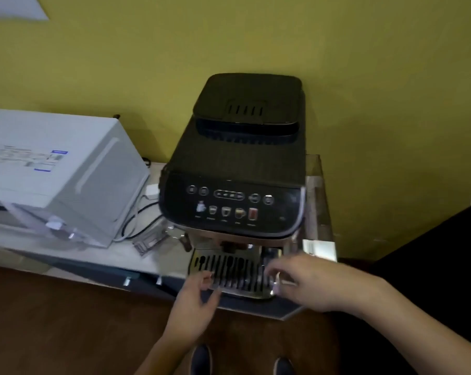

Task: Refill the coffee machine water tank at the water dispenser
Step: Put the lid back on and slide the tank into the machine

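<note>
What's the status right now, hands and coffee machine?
Both hands empty: left hand and right hand at the drip tray. Clear water tank seated on the coffee machine right side. Nothing blocking it.

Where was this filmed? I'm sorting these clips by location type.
Probably an office break corner or pantry: a black coffee machine and a white countertop water dispenser share a counter against a plain yellow-green wall.

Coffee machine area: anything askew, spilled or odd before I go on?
No spill or damage shows. The coffee machine stands square on the counter, its clear water tank seated on its right. Loose cables trail beside the white appliance. Both hands are blurred.
</note>
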Motion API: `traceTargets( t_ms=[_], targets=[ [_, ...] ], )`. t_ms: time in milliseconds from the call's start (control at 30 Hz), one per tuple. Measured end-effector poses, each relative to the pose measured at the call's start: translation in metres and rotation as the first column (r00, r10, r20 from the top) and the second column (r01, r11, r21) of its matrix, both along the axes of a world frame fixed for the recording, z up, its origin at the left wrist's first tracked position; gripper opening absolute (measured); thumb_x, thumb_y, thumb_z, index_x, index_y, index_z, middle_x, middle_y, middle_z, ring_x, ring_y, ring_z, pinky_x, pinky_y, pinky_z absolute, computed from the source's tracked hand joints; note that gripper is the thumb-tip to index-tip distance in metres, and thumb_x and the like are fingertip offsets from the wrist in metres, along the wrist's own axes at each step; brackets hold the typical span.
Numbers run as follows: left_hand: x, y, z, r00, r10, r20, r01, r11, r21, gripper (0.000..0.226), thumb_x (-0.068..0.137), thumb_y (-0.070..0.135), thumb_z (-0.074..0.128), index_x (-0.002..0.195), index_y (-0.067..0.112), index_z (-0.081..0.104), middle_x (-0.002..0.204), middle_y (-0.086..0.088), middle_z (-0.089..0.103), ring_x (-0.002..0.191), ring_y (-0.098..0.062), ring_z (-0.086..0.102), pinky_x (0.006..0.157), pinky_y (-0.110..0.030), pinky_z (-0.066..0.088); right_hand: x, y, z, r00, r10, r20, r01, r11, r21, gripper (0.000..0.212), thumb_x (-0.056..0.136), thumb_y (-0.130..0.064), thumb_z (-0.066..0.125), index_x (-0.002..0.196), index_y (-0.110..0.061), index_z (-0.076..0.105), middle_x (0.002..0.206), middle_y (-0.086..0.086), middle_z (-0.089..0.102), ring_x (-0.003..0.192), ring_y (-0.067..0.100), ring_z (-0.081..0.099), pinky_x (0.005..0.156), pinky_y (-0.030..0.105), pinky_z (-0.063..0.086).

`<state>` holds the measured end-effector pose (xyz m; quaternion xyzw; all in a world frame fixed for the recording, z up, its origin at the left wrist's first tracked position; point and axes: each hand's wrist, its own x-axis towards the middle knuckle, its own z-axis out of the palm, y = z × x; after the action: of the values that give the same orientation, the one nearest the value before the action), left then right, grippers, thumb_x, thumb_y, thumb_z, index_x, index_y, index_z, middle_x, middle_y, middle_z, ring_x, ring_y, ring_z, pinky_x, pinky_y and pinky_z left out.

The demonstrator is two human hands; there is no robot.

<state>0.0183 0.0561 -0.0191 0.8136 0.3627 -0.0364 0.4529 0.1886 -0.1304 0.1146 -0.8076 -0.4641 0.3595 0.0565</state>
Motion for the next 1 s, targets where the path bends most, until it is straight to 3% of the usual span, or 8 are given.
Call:
traceTargets(
  t_ms=[67,133,267,433,567,733,900,1000],
  targets=[
    [-0.019,0.045,-0.003,0.999,0.043,-0.003,-0.043,0.998,0.039,0.045,0.09,0.027,0.07,0.131,0.019,0.054,0.113,0.004,0.061,0.102,-0.008,0.061,0.098,-0.037,0.051,-0.024,0.034,-0.019,0.987,0.007,-0.161,-0.015,0.999,-0.048,0.03,0.098,-0.038,0.053,0.126,-0.031,0.058,0.127,-0.005,0.061,0.113,0.013,0.058,0.096,0.031,0.048],
    [-0.032,0.091,0.004,0.999,0.05,0.007,-0.051,0.995,0.085,0.041,0.091,0.025,0.068,0.13,0.023,0.054,0.118,0.005,0.061,0.103,-0.007,0.06,0.094,-0.032,0.051,-0.046,0.073,-0.039,0.98,-0.029,-0.198,0.015,0.998,-0.068,0.032,0.099,-0.035,0.052,0.13,-0.028,0.057,0.131,-0.003,0.059,0.116,0.014,0.056,0.096,0.03,0.046],
    [-0.05,0.18,0.012,0.997,0.04,0.06,-0.05,0.983,0.179,0.037,0.093,0.02,0.065,0.129,0.022,0.055,0.117,0.003,0.059,0.102,-0.008,0.058,0.085,-0.025,0.047,-0.078,0.162,-0.081,0.922,-0.26,-0.286,0.257,0.965,-0.046,0.033,0.1,-0.03,0.052,0.132,-0.024,0.058,0.133,-0.002,0.059,0.118,0.014,0.057,0.099,0.031,0.047],
    [-0.041,0.257,-0.003,0.999,-0.051,-0.019,0.054,0.965,0.256,0.046,0.091,0.02,0.066,0.135,0.019,0.053,0.128,0.0,0.052,0.111,-0.016,0.056,0.093,-0.031,0.047,-0.09,0.261,-0.134,0.778,-0.507,-0.372,0.548,0.837,0.006,0.031,0.099,-0.022,0.051,0.129,-0.023,0.056,0.129,0.002,0.06,0.117,0.019,0.057,0.102,0.036,0.048],
    [-0.027,0.272,-0.023,0.966,-0.201,-0.16,0.243,0.918,0.314,0.066,0.085,0.038,0.07,0.142,0.016,0.046,0.138,-0.004,0.048,0.123,-0.023,0.051,0.104,-0.038,0.043,-0.101,0.311,-0.158,0.646,-0.69,-0.327,0.741,0.669,0.053,0.014,0.097,-0.03,0.05,0.106,-0.025,0.059,0.098,-0.001,0.064,0.095,0.02,0.061,0.073,0.029,0.047],
    [-0.004,0.266,-0.047,0.893,-0.328,-0.309,0.44,0.785,0.436,0.066,0.084,0.052,0.065,0.136,0.016,0.047,0.131,-0.006,0.053,0.119,-0.023,0.052,0.098,-0.035,0.045,-0.082,0.352,-0.19,0.263,-0.909,-0.324,0.949,0.304,-0.082,0.038,0.099,-0.038,0.05,0.128,-0.015,0.054,0.123,0.009,0.062,0.109,0.027,0.06,0.089,0.036,0.045],
    [0.0,0.267,-0.056,0.931,-0.267,-0.248,0.352,0.834,0.425,0.052,0.085,0.041,0.067,0.128,0.016,0.053,0.123,-0.006,0.058,0.114,-0.023,0.055,0.093,-0.033,0.044,-0.07,0.369,-0.193,0.045,-0.953,-0.299,0.995,0.071,-0.076,0.053,0.083,-0.024,0.071,0.129,-0.008,0.049,0.12,0.015,0.063,0.11,0.035,0.062,0.095,0.05,0.052],
    [-0.015,0.269,-0.049,0.972,-0.201,-0.122,0.231,0.911,0.34,0.056,0.085,0.032,0.069,0.135,0.016,0.05,0.129,-0.005,0.054,0.117,-0.023,0.053,0.094,-0.033,0.046,-0.079,0.371,-0.194,0.002,-0.929,-0.371,0.994,0.043,-0.1,0.034,0.083,-0.022,0.068,0.114,-0.012,0.058,0.111,0.014,0.066,0.099,0.032,0.064,0.092,0.049,0.054]
  ],
)
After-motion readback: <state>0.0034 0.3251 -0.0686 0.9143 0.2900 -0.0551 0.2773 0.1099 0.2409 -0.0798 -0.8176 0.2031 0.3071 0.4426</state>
